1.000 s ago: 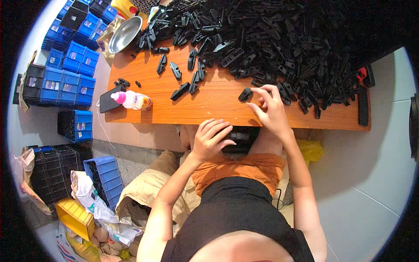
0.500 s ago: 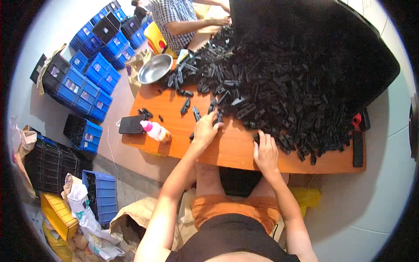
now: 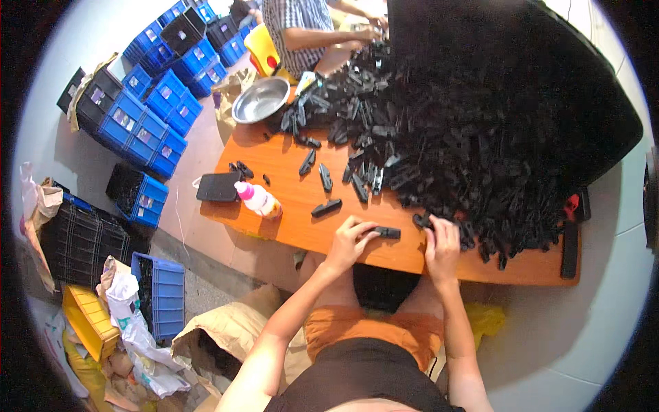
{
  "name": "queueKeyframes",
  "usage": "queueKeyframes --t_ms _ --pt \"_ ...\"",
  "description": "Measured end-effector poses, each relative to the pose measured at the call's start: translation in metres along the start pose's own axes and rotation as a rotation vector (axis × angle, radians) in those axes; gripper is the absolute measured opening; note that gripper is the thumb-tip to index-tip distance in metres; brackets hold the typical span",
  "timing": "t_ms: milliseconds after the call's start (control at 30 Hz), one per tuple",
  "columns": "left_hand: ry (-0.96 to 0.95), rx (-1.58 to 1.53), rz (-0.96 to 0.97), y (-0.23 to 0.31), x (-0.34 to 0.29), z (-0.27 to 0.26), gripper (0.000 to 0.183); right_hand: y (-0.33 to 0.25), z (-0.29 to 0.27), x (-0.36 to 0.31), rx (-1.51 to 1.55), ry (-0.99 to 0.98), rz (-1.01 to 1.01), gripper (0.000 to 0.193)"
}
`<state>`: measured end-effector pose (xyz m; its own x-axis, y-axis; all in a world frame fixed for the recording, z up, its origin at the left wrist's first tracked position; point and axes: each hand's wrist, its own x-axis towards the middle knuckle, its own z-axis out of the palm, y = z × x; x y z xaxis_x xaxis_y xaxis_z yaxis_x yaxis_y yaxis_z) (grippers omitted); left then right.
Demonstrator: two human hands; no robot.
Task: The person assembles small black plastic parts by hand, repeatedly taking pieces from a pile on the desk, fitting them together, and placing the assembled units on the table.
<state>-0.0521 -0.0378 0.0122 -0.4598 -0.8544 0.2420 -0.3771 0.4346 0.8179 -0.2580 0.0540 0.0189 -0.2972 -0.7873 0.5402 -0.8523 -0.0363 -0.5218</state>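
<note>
My left hand [image 3: 349,244] pinches one end of an elongated black plastic part [image 3: 389,233], which points right above the table's near edge. To the right of it, my right hand [image 3: 443,248] has its fingers closed on another black plastic part [image 3: 421,221], mostly covered by the thumb and fingers. Beyond both hands, several similar loose parts lie apart on the orange table [image 3: 274,154], one of them [image 3: 327,208] just past my left hand. A large heap of these black parts [image 3: 453,165] spreads over the table's right side.
A big black crate [image 3: 508,75] is tipped over the heap. On the left of the table are a dark phone-like slab [image 3: 220,187], a pink-capped bottle [image 3: 257,200] and a metal bowl [image 3: 261,100]. Blue crates [image 3: 127,123] stack at left. A co-worker [image 3: 298,38] works at the far side.
My left hand has come nearer and to the right, with a black part now in its fingers. The right hand stays by the heap's edge. The whole view has shifted slightly.
</note>
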Motion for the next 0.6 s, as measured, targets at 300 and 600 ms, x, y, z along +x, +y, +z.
queueKeyframes --t_ms 300,600 --pt "0.016 0.161 0.309 -0.01 0.013 0.003 0.023 -0.01 0.004 -0.013 0.385 -0.154 0.032 0.033" --pt "-0.036 0.131 0.275 -0.011 0.001 0.001 0.021 -0.01 0.0 -0.016 0.37 -0.192 -0.037 0.03"
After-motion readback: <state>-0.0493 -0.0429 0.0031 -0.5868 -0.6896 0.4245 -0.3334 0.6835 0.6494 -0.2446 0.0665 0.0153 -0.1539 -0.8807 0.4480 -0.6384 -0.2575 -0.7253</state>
